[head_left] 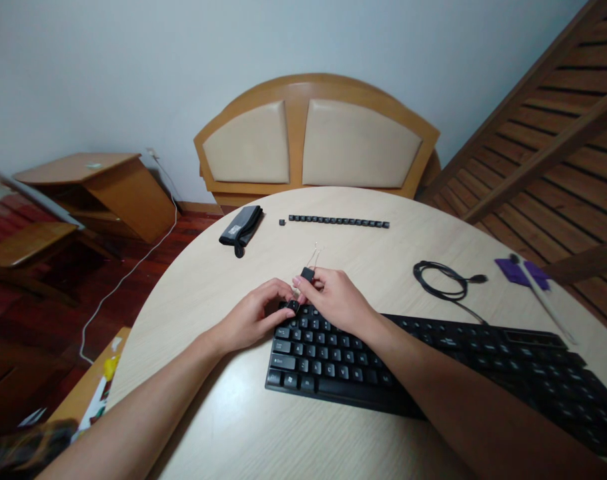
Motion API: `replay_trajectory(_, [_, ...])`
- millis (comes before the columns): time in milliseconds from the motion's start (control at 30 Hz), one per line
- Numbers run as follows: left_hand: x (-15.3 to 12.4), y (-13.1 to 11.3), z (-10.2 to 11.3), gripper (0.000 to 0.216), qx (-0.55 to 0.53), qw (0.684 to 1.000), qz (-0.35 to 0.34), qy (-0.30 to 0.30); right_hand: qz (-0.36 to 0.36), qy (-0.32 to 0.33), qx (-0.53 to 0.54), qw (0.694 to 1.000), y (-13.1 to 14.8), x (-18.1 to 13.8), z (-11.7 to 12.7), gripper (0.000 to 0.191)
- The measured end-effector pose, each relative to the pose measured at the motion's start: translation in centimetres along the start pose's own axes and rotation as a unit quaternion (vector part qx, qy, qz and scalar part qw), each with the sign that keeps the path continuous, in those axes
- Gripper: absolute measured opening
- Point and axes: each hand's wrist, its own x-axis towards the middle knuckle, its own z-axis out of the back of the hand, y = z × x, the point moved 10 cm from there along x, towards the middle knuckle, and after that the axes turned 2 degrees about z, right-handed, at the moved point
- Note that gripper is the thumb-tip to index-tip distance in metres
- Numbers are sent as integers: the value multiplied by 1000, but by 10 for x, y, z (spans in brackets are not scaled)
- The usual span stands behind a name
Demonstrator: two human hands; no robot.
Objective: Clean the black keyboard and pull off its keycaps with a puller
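Note:
My right hand (328,293) grips the black handle of a keycap puller (308,273), with two thin wire prongs sticking out toward the far side of the table. My left hand (256,313) pinches a black keycap (293,305) over the top left corner of the black keyboard (328,385). The two hands almost touch, and the puller's lower end lies partly hidden between them. My right forearm crosses above the keyboard and covers part of its keys. Beyond the hands, a row of black keycaps (338,221) is lined up, with a single keycap (282,223) to its left.
A folded dark pouch (241,227) lies at the far left of the round table (193,287). On the right are the coiled cable (441,283), a purple cloth (521,272) and a thin brush-like stick (543,300). A padded chair back (296,133) stands behind the table.

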Motion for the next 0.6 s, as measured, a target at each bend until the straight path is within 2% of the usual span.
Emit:
replay_trajectory(267, [-1, 3, 3, 16, 22, 1000, 13, -8, 0, 4, 40, 999, 0, 1, -2, 29])
replay_trajectory(400, [-4, 6, 7, 25, 38, 998, 26, -29, -3, 5, 51, 999, -3, 1, -3, 29])
replay_trajectory(500, [-5, 3, 11, 29, 41, 998, 14, -50, -7, 3, 58, 998, -5, 1, -3, 29])
replay_trajectory(600, [-4, -2, 12, 23, 61, 997, -4, -52, -12, -3, 58, 998, -6, 2, -2, 29])
